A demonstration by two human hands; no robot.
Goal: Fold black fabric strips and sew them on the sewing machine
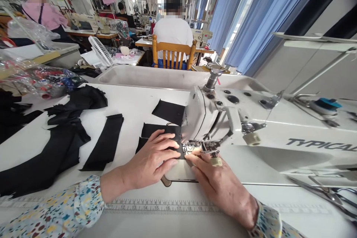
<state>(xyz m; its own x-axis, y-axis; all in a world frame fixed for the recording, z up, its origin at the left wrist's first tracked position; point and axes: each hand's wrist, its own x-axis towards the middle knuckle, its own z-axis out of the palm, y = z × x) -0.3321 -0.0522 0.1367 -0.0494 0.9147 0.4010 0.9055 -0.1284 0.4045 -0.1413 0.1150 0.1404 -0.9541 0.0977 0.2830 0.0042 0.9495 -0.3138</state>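
A white sewing machine (195,113) stands right of centre, its lit needle area low at the front. My left hand (154,154) lies with spread fingers on a black fabric piece (167,129) just left of the presser foot. Close to the needle area, my right hand (216,178) has its fingertips at the fabric's right edge; the machine head partly hides its fingers, and whether they pinch the cloth is unclear. Another black piece (169,112) lies behind. To the left are a black strip (104,143) and a larger heap of black cloth (55,150).
A printed ruler (156,207) runs along the front edge. Scissors (331,193) lie at the right. Thread cones (312,7) stand behind the machine. Plastic-wrapped items (44,81) sit at the far left. A person in white (173,31) sits ahead, another in pink (44,15) at left.
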